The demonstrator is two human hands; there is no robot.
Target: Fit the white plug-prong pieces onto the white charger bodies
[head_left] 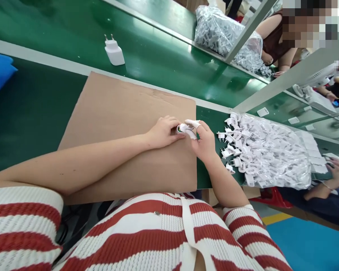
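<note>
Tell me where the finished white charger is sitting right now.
In the head view, the white charger stands alone on the green conveyor belt, upper left, beyond the far edge of the cardboard sheet.

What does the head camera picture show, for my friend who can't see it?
A person's left hand and right hand together hold a small white charger part over a brown cardboard sheet on a green table. To the right lies a pile of white plug parts on clear plastic, and one finished white charger stands on the green belt behind.

Factory assembly line: green conveyor belt [164, 56], heaps of plug parts [265, 154].
</note>
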